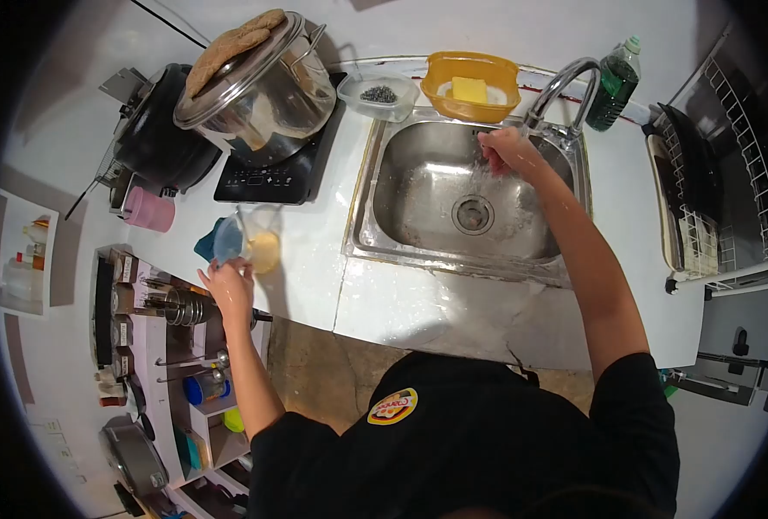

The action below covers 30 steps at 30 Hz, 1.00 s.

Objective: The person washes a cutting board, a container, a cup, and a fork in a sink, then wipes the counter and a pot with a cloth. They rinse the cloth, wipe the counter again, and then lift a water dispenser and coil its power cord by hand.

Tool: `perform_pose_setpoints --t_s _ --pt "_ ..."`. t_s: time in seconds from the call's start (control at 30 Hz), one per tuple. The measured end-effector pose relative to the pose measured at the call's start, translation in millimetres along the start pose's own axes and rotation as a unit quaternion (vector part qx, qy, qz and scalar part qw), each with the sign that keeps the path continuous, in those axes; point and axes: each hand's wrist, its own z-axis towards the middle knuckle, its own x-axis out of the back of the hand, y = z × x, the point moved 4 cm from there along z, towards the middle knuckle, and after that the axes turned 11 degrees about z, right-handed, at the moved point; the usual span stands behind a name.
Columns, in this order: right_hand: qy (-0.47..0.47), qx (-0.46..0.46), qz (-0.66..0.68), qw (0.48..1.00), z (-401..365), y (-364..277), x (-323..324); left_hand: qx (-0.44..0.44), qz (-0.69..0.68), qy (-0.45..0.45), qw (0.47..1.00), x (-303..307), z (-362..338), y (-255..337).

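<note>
My left hand point(231, 281) is at the counter's left, its fingers closed on the rim of a translucent plastic container point(228, 237). Right beside that container stands a clear cup point(264, 251) with a yellowish look. Behind them is a dark teal cloth point(206, 248), partly covered. My right hand point(507, 150) is over the steel sink point(418, 182), under the faucet point(565, 82), with water splashing about it. Its fingers are curled; whatever they may hold is hidden. Drops of water lie in the basin around the drain point(473, 214).
Behind the sink sit a yellow tub point(449, 65) with a sponge point(469, 90), a clear tray with a scouring pad point(378, 94), and a green soap bottle point(616, 86). A large pot point(263, 104) stands on an induction cooker point(267, 183). A dish rack point(721, 233) is at right.
</note>
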Motion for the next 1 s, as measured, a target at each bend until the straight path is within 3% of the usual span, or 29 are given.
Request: perform_pose_setpoints --t_s 0.1,0.2,0.27,0.37,0.47,0.57,0.63,0.7,0.8,0.9,0.97,1.0 --pt "-0.014 -0.05 0.039 0.998 4.2 12.7 -7.5 -0.139 -0.048 0.071 0.987 69.9 -23.3 67.6" --pt "-0.05 -0.16 0.147 0.975 -15.8 26.5 -37.3 -0.23 -0.129 0.076 0.962 105.1 -29.8 137.6" --pt "-0.179 -0.19 0.271 0.927 -31.5 35.4 -52.2 -0.296 -0.186 0.099 0.932 113.1 -26.6 187.9" --pt "-0.311 -0.071 0.407 0.856 -50.5 34.8 -63.8 -0.397 -0.245 0.137 0.874 119.2 -19.9 261.9" --pt "-0.174 0.003 0.369 0.913 -55.4 59.0 -21.7 -0.452 -0.27 0.126 0.841 106.7 -6.9 317.7" --pt "0.003 0.005 0.411 0.912 -57.9 89.6 15.0 -0.428 -0.322 0.13 0.834 112.7 -20.2 365.3" --pt "0.042 0.024 0.436 0.898 -48.0 117.9 25.6 -0.476 -0.301 0.069 0.823 117.8 -33.2 392.4" --pt "0.076 0.034 0.46 0.884 -48.7 128.3 32.9 -0.491 -0.28 -0.056 0.823 112.6 -29.8 422.1" --pt "0.147 0.013 0.469 0.871 -62.6 141.0 33.1 -0.529 -0.339 -0.064 0.776 113.9 -5.1 432.5" --pt "0.26 -0.05 0.435 0.86 -65.8 147.5 38.5 -0.417 -0.537 -0.064 0.731 131.9 29.1 411.5" --pt "0.341 -0.083 0.443 0.825 -63.2 158.8 45.3 -0.335 -0.542 -0.106 0.764 144.2 49.2 381.7" --pt "0.292 -0.071 0.463 0.834 -53.5 163.4 46.3 -0.328 -0.496 -0.097 0.798 133.7 58.1 372.7"
